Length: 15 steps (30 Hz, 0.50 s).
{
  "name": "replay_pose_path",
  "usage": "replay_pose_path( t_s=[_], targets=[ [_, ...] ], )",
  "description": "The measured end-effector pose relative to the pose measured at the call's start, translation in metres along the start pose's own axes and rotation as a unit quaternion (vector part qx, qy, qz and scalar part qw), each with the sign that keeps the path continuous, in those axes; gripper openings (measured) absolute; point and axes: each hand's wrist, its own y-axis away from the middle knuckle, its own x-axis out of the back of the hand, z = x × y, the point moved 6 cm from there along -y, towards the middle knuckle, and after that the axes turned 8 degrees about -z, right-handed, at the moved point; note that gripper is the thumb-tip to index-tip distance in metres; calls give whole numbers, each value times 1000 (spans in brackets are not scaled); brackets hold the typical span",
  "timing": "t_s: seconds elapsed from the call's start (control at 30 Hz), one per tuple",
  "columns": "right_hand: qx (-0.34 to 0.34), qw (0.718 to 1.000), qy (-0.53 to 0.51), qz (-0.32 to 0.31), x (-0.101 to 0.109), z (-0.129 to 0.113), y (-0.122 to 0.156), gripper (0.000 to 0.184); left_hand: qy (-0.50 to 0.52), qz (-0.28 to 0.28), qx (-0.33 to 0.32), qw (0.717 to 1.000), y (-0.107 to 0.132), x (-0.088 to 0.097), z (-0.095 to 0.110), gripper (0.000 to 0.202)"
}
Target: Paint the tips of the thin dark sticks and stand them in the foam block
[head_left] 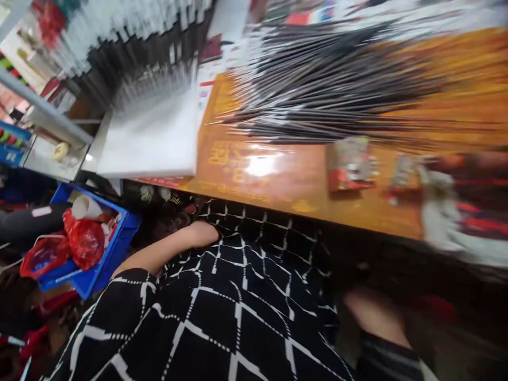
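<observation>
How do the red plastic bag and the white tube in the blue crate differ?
The red plastic bag is crumpled and glossy, while the white tube keeps a neat rounded shape with a matt surface. The bag is also the larger of the two and fills more of the crate than the tube does. Both lie in the blue crate.

A blue plastic crate (113,254) is sitting low down, w/ a red plastic bag (84,239) & a white paper roll (86,207) lying in it. A white foam board (151,143) is resting on an orange printed tabletop (286,180), next to a big blurred bunch of dark thin sticks (329,90). A red-and-white pkg (351,164) is sitting on the tabletop too, & rows of clear tubes, v. blurred (130,42), are standing along a rack behind the board.
</observation>
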Motion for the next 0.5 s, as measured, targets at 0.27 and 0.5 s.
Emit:
replay_pose_path(
  t_s=[0.27,0.5],
  targets=[
    [62,957,178,221,79,-112,82,44,-7,227,-164,960,44,8,60,36],
    [452,833,193,253,114,-259,111,27,122,297,-270,908,80,13,73,79]
  ],
)
